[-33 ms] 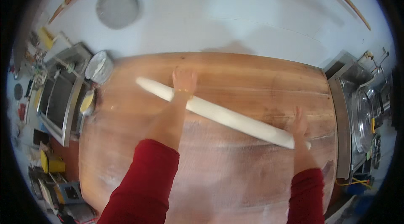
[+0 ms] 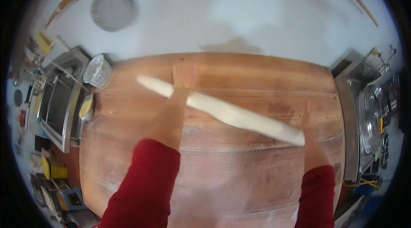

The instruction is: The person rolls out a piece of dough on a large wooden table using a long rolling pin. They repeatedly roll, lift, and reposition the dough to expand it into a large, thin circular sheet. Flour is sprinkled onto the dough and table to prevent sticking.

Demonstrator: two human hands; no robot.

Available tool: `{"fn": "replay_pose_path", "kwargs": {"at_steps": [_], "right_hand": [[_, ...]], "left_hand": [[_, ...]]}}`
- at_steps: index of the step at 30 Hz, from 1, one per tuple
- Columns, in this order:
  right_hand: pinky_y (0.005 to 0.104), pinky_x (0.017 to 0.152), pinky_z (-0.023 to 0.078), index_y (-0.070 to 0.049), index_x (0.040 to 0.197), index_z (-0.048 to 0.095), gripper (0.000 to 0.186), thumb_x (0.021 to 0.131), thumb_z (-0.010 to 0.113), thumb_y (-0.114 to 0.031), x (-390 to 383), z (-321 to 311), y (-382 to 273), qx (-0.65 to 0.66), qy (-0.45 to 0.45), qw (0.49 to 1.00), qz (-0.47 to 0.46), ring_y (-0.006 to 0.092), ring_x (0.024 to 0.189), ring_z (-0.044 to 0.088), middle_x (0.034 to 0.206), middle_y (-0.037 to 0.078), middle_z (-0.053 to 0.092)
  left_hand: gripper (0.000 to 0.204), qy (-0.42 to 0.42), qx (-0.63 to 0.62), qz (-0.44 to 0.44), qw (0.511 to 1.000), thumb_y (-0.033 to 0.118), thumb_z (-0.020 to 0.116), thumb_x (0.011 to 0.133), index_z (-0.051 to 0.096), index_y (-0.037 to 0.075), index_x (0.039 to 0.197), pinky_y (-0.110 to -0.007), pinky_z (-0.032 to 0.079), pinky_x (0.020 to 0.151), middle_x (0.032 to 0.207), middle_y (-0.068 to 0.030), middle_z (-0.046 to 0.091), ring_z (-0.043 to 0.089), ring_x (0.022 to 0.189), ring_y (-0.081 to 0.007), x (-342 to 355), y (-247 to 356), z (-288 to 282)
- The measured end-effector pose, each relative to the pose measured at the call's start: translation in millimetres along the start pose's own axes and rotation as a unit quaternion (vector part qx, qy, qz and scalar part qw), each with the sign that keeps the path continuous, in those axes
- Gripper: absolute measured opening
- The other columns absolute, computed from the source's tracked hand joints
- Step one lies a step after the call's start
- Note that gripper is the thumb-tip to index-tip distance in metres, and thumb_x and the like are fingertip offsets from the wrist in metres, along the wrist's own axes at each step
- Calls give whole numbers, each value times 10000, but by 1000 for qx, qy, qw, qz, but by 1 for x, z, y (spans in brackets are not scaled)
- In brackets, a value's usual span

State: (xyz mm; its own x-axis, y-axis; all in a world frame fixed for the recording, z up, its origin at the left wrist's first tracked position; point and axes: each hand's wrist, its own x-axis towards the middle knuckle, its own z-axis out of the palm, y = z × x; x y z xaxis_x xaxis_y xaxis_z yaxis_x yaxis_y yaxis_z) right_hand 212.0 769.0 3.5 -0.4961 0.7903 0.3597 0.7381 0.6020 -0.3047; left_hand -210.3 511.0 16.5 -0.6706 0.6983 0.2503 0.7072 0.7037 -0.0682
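A long, pale roll of dough (image 2: 239,118) slants across the wooden board (image 2: 231,176), from the far left towards the nearer right. My left forearm crosses over it near its left end. Just beyond the roll, my left hand (image 2: 186,75) stretches forward with its fingers extended, blurred by motion. At the roll's right end is my right hand (image 2: 306,121), also blurred, fingers pointing away from me. Neither hand is closed around the dough. Whether something lies inside the roll cannot be seen.
A bowl of white powder (image 2: 98,71) and a scoop with yellowish contents (image 2: 87,106) sit along the board's left edge. Metal equipment (image 2: 64,108) stands left. At right are a metal counter (image 2: 349,112) and a glass lid (image 2: 369,121). A round sieve (image 2: 113,9) hangs on the wall.
The dough roll has shifted slightly away and left, its right end now beside my right hand. Both hands have slid a little farther forward. The whole view has tilted slightly.
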Motion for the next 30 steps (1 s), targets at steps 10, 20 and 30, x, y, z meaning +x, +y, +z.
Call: {"fn": "replay_pose_path", "kwargs": {"at_steps": [10,20,30], "right_hand": [[479,790,378,2,891,609,438,953,356,-351,96,66,51,-45,13,998,-41,393,907,523,932,216,590],[468,901,362,-44,1198,516,373,899,476,-263,44,58,1,-68,66,966,-241,388,1053,486,1134,209,531],[399,923,385,-119,1257,499,467,954,332,-432,198,122,91,-36,35,995,-88,322,1041,529,1169,170,549]], "left_hand": [[334,47,21,117,992,294,407,923,549,73,1129,-431,370,941,1180,-75,541,483,1119,-262,81,-12,73],[331,202,-114,228,946,231,429,900,489,33,1158,-443,382,908,1173,-153,538,481,1068,-337,28,1,54],[577,-74,-110,81,988,473,195,942,435,90,1301,-407,325,1001,1339,-138,438,434,1189,-347,137,69,53]]}}
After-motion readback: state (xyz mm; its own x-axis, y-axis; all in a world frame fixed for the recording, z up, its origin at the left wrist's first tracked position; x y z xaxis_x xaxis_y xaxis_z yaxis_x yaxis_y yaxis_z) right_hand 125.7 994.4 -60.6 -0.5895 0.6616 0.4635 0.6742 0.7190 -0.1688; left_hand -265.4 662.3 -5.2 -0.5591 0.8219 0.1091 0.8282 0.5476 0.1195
